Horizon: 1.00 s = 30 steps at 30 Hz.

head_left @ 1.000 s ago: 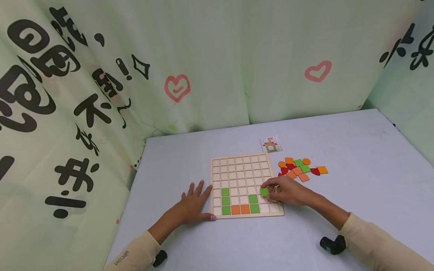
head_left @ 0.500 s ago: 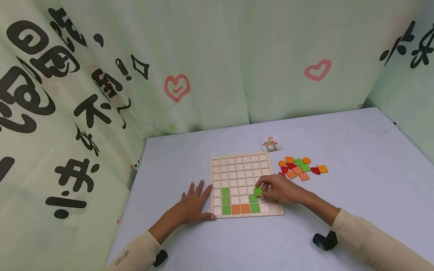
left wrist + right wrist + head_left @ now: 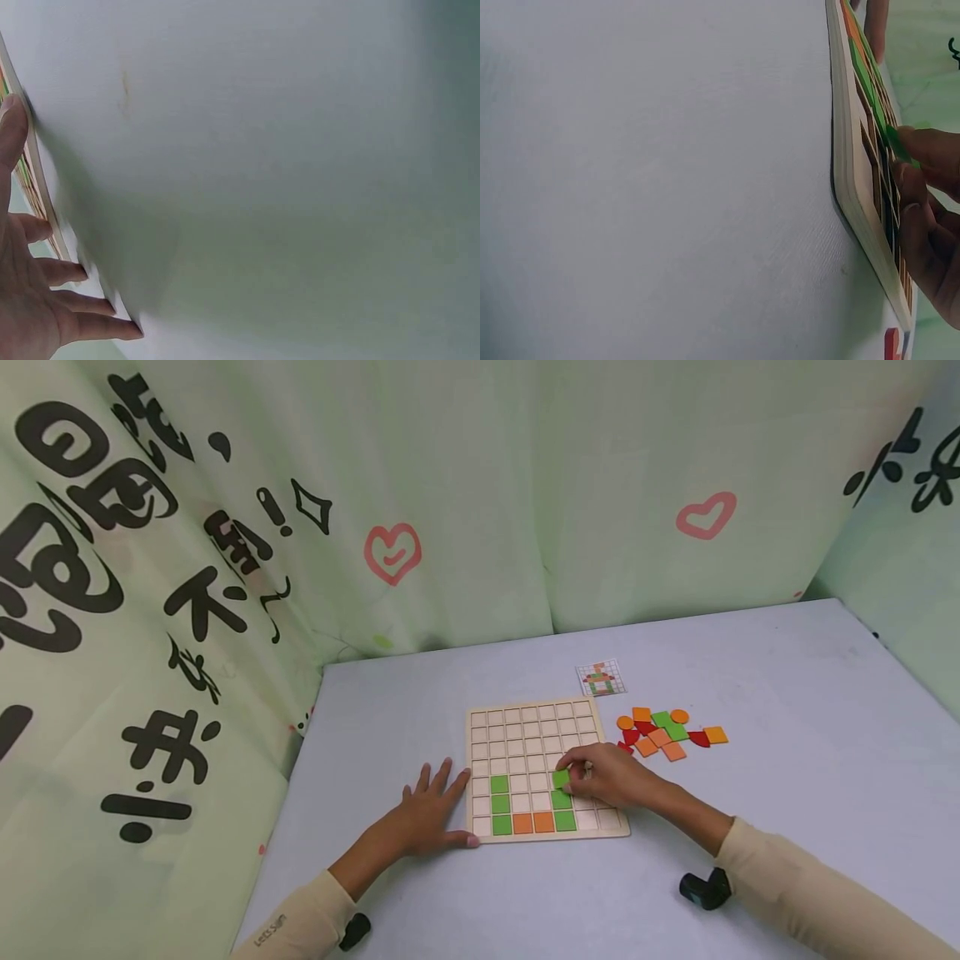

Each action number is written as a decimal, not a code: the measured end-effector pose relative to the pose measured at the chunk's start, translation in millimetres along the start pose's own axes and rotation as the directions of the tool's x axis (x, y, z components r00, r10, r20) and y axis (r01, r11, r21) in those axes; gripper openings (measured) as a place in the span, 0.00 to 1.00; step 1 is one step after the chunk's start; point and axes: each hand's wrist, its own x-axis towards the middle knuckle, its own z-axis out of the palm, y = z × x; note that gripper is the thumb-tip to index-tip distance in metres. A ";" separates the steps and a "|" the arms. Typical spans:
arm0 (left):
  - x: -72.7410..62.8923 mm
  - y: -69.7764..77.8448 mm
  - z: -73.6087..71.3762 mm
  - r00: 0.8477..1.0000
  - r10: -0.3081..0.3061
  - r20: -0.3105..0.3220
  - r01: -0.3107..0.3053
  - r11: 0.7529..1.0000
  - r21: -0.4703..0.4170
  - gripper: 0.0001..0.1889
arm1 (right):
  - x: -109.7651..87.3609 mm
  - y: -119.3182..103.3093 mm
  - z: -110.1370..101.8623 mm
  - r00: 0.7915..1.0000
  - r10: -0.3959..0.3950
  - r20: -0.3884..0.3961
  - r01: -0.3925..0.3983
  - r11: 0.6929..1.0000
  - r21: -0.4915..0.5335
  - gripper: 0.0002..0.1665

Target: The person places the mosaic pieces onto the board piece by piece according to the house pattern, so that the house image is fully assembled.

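A wooden grid board [image 3: 525, 760] lies on the table, with green and orange square tiles set in its nearer rows. My right hand [image 3: 603, 774] pinches a green square tile [image 3: 560, 778] between thumb and fingertips, just above the green tile [image 3: 561, 799] in the right-hand column. In the right wrist view the held green tile [image 3: 901, 144] is tilted, with one edge right at the grid. My left hand [image 3: 429, 814] lies with its fingers spread along the board's left edge, thumb at the near-left corner; the left wrist view shows thumb and index finger against the rim.
Right of the board lies a loose pile of orange, green and red pieces [image 3: 660, 737], some square, some round. A small card [image 3: 600, 677] with a coloured grid picture lies behind the board. A patterned curtain [image 3: 465, 485] hangs behind the table.
My right hand has moved left over the board with the green tile, from right of the right-hand green column to its top end. The left hand stays in place.
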 end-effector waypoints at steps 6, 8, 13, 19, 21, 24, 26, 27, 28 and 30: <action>0.1 0.2 -0.4 1.000 0.005 -0.003 -0.005 1.000 0.014 0.56 | 4.4 -1.1 2.9 1.000 0.011 -0.011 -0.011 0.999 -0.033 0.15; -0.1 0.6 -0.8 1.000 0.005 -0.004 -0.005 1.000 0.015 0.56 | 5.8 -0.2 3.7 1.000 0.019 -0.013 -0.020 0.999 -0.047 0.16; 0.4 0.6 -0.5 1.000 0.003 -0.002 -0.003 1.000 0.020 0.56 | 6.3 -1.1 4.5 0.999 0.043 -0.016 -0.044 0.997 -0.059 0.16; -0.6 -0.5 0.1 1.000 0.013 -0.007 -0.013 1.000 0.021 0.55 | 7.2 -4.9 4.2 0.999 0.053 -0.009 -0.054 0.997 -0.047 0.16; -0.9 -1.0 0.4 1.000 0.016 -0.011 -0.016 1.000 0.021 0.55 | 8.0 -5.3 3.9 0.999 0.053 -0.007 -0.053 0.997 -0.047 0.16; -0.8 -1.7 1.1 1.000 0.019 -0.014 -0.018 1.000 0.023 0.55 | 8.8 -5.3 3.6 0.998 0.057 -0.003 -0.057 0.997 -0.051 0.16; -0.7 -1.9 1.2 1.000 0.018 -0.014 -0.018 1.000 0.022 0.55 | 9.0 -5.3 3.6 0.998 0.061 -0.004 -0.062 0.996 -0.057 0.15; -0.7 -2.0 1.3 1.000 0.018 -0.013 -0.017 1.000 0.022 0.55 | 9.0 -5.2 3.7 0.998 0.062 -0.005 -0.062 0.996 -0.059 0.15; -0.6 -1.9 1.3 1.000 0.017 -0.013 -0.017 1.000 0.022 0.55 | 9.0 -5.2 3.7 0.998 0.064 -0.007 -0.065 0.996 -0.060 0.14; -0.5 -1.8 1.3 1.000 0.015 -0.010 -0.015 1.000 0.022 0.55 | 9.2 -5.3 3.8 0.998 0.067 -0.012 -0.067 0.996 -0.063 0.13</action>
